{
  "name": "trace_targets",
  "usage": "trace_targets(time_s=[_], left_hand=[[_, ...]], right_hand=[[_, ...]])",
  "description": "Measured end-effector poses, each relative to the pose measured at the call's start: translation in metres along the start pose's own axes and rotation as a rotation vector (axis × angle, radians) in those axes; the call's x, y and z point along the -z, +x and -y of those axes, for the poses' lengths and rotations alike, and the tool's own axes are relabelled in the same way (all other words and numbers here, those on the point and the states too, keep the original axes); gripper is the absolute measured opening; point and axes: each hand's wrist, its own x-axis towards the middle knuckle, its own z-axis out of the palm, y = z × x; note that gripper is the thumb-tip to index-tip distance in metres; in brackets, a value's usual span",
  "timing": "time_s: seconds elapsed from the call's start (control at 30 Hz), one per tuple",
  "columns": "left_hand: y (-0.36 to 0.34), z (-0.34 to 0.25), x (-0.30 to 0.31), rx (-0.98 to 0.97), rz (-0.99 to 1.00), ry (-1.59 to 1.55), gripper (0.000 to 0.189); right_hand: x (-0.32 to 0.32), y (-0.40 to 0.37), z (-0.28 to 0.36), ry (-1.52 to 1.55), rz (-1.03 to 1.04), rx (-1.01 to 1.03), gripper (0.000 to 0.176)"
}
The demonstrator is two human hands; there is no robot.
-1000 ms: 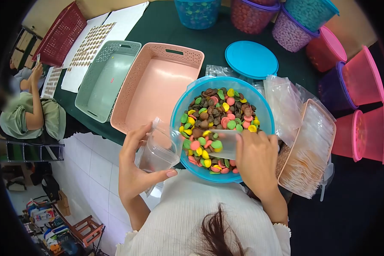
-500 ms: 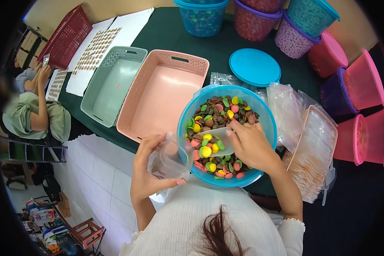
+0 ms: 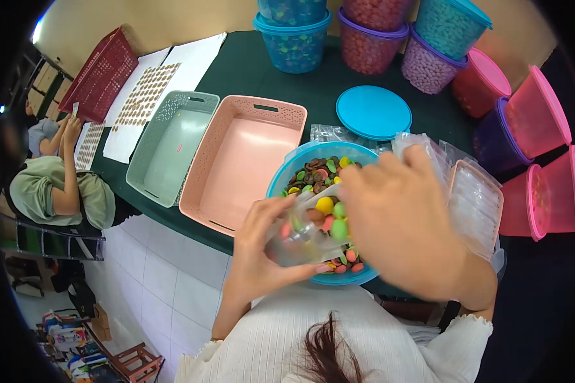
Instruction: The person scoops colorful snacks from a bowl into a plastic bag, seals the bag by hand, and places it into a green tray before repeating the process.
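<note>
Fingers and thumb of my left hand (image 3: 262, 246) are wrapped round a clear plastic cup (image 3: 294, 239), tilted over the near left rim of a blue tub (image 3: 284, 175). My right hand (image 3: 406, 220), blurred, is closed on a translucent scoop (image 3: 348, 207) just above the tub. The scoop holds yellow, green, pink and brown candies and its front end is at the cup's mouth. A few candies show inside the cup. Below, the tub holds many mixed candies (image 3: 316, 173); its right part is hidden by my right hand.
Left of the tub are a pink basket (image 3: 246, 159) and a green basket (image 3: 172, 147). Behind it lies a blue lid (image 3: 374, 112). Clear bags (image 3: 421, 147) and a basket of packets (image 3: 473, 204) are at right, beyond them lidded tubs (image 3: 530, 121). A person (image 3: 57, 191) sits at far left.
My right hand has lifted with the loaded scoop from the candies up to the cup. The cup in my left hand has moved right, and candies now show in it. The view has shifted slightly.
</note>
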Motion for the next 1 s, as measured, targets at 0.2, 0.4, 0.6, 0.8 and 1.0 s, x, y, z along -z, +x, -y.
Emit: trace_targets(time_s=[0.2,0.4,0.6,0.8,1.0], left_hand=[[0.001,0.007,0.003,-0.004,0.01,-0.075,0.08],[-0.022,0.043,0.026,0.187,-0.084,-0.221,0.098],[-0.027,0.041,0.019,0.228,-0.2,-0.738,0.104],[-0.029,0.037,0.013,0.406,-0.199,-1.051,0.095],[-0.022,0.036,0.009,0.365,-0.097,-0.948,0.096]], right_hand=[[0.013,-0.002,0.017,-0.421,-0.106,0.076,0.008],[0.015,-0.005,-0.035,-0.253,-0.088,-0.094,0.009],[-0.077,0.001,-0.065,-0.389,-0.174,-0.034,0.006],[-0.085,-0.015,-0.069,-0.066,-0.086,0.032,0.007],[-0.096,-0.017,-0.061,-0.04,-0.086,-0.001,0.006]])
